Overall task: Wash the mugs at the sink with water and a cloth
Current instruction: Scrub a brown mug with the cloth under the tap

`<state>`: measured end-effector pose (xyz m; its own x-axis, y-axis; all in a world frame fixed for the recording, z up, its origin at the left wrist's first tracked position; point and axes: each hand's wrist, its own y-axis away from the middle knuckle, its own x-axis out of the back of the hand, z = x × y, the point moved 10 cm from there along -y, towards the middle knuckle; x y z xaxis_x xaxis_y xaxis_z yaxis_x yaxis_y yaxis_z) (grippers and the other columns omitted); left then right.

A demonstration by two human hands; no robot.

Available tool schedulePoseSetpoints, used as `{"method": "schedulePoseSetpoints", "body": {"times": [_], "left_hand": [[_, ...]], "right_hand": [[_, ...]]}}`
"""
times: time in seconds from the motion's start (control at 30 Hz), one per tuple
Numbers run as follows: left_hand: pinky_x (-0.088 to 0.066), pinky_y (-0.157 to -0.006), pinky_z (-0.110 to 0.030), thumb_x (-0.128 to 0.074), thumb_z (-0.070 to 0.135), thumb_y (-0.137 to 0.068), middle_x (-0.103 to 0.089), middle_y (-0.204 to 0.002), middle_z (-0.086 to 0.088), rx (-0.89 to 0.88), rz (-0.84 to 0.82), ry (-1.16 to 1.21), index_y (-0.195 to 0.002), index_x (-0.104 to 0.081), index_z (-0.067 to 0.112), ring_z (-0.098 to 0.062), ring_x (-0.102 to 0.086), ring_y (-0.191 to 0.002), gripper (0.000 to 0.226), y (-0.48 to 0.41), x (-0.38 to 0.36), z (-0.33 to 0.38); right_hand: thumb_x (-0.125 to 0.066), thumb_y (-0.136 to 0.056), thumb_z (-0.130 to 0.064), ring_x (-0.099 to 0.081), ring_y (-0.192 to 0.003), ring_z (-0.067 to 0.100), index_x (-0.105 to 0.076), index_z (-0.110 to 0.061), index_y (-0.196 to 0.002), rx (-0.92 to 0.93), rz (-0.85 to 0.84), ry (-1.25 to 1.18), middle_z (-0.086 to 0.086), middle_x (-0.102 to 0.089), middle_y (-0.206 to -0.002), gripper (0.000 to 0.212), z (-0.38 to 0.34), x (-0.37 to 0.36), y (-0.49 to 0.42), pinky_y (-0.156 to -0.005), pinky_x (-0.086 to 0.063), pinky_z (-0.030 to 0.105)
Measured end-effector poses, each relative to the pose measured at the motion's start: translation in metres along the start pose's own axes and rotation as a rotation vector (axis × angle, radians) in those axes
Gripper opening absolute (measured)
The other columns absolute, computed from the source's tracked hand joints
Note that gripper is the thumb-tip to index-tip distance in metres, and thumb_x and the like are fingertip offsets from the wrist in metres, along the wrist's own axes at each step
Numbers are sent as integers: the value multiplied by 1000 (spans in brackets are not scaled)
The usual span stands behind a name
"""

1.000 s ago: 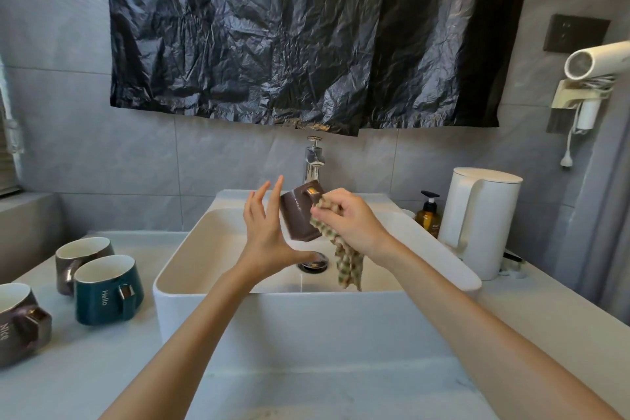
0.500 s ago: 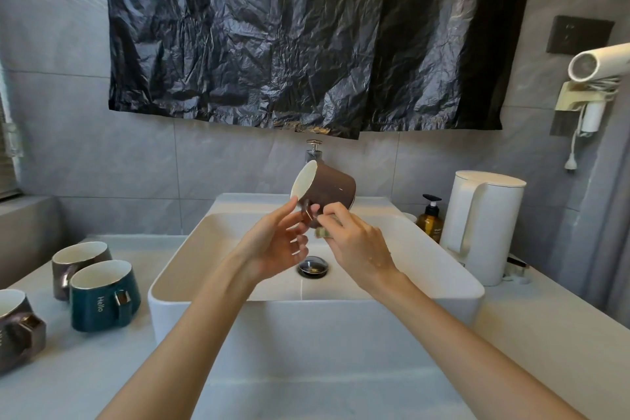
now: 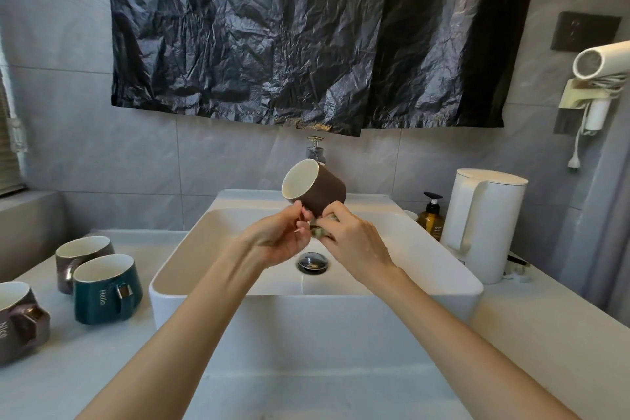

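A brown mug (image 3: pixel 318 189) with a white inside is held tilted over the white sink (image 3: pixel 439 269), its mouth facing left and toward me. My left hand (image 3: pixel 281 242) pinches the mug at its lower side, where the handle seems to be. My right hand (image 3: pixel 354 244) grips a bunched checked cloth (image 3: pixel 318 231), pressed against the mug's underside; most of the cloth is hidden in my fingers. The tap (image 3: pixel 315 150) stands just behind the mug, and I see no water running.
On the counter to the left stand a teal mug (image 3: pixel 107 288), a brown mug (image 3: pixel 81 257) behind it and another brown mug (image 3: pixel 18 320) at the frame edge. A white kettle (image 3: pixel 482 222) and a soap bottle (image 3: pixel 431 220) stand right of the sink. The drain plug (image 3: pixel 313 261) lies below my hands.
The mug went from bottom-up to tilted with its mouth toward me, and rose a little. The cloth, which hung loose from my right hand, is now bunched under the mug.
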<state>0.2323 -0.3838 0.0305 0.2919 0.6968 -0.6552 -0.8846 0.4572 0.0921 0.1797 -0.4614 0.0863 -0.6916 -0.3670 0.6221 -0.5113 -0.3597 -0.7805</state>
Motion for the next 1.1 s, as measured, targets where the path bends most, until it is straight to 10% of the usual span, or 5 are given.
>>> {"method": "schedulePoseSetpoints", "body": {"times": [0.3, 0.63, 0.77, 0.93, 1.1], "left_hand": [[-38, -61, -22, -38, 19, -103, -39, -73, 4, -576, 191, -911, -81, -45, 16, -9, -36, -57, 23, 18, 22, 51], [-32, -61, -28, -44, 7, -98, -48, -76, 3, -1077, 198, -1428, -84, -50, 9, -14, -40, -69, 15, 42, -8, 46], [-36, -65, -32, -41, 11, -94, -53, -81, 0, -1174, 121, -1496, -88, -53, 7, -20, -42, -73, 14, 47, -20, 41], [-32, -65, -25, -40, 12, -93, -50, -81, 5, -1142, 102, -1475, -88, -53, 6, -15, -40, -73, 14, 46, -15, 37], [-30, -59, -25, -40, 22, -90, -47, -73, 1, -995, 147, -1388, -79, -44, 6, -14, -35, -66, 20, 41, -3, 41]], "right_hand": [[-42, -82, -12, -41, -109, 19, -28, -20, -107, -321, 2, -546, 6, -36, -115, 30, 23, 36, -11, -97, -41, 34], [-84, -59, -2, -63, -67, 21, -70, -10, -74, 190, -159, 360, 5, -64, -81, 21, -21, -3, -33, -40, -49, 25], [-49, -93, -1, -56, -113, 30, -57, -2, -123, 87, -427, 557, 16, -56, -126, 31, -13, -32, -39, -80, -49, 32], [-43, -93, 2, -56, -95, 29, -55, -1, -90, -358, -579, 14, 12, -55, -84, 13, 14, -56, -33, -76, -45, 33], [-31, -90, 9, -55, -74, 20, -53, -5, -88, -1036, -65, -1511, 9, -54, -79, 26, 10, -61, -21, -69, -48, 29]]}}
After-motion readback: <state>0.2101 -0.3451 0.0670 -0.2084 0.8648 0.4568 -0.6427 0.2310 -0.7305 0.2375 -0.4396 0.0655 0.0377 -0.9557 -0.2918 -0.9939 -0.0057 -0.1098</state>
